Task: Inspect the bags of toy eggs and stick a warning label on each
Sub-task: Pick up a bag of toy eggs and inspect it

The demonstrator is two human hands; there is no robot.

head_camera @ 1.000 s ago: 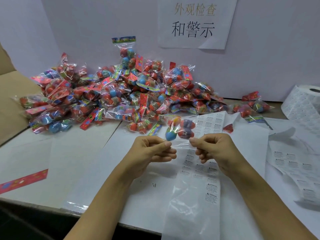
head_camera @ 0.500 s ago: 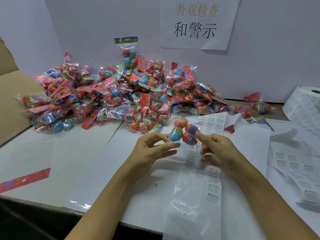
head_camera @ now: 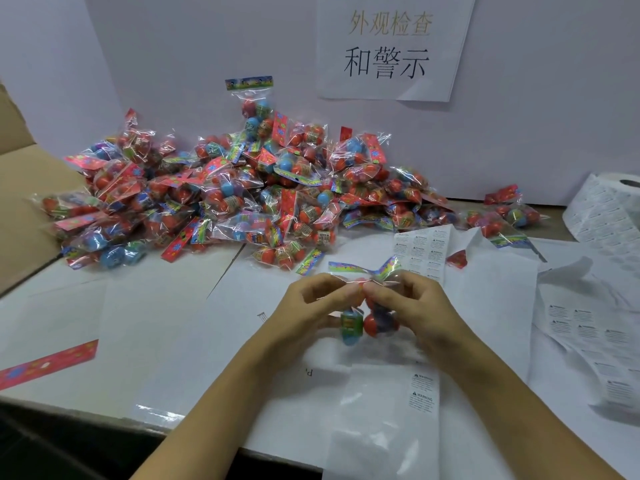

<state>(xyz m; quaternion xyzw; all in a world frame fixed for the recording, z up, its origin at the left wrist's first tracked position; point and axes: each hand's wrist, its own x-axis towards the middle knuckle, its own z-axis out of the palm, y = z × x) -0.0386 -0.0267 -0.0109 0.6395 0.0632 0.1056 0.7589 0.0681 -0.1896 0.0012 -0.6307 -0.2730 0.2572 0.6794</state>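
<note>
Inspecting: clear plastic bag of toy eggs point(head_camera: 367, 320) is pinched by left hand point(head_camera: 308, 306) and right hand point(head_camera: 412, 306)
Tip: eggs are best checked before labelling

A white paper sign point(head_camera: 394, 46) fixed to the wall behind the bench carried two lines of Chinese: "外观检查" in pale gold on top and "和警示" in large black characters below. On the clear label strip point(head_camera: 420, 393) lying on the bench near the person, two stickers each showed a triangle symbol and the word "WARNING"; the small print under it was too fine to read. The label sheets point(head_camera: 585, 323) to the right and the label roll point(head_camera: 609, 209) bore similar blocks, illegible.
</note>
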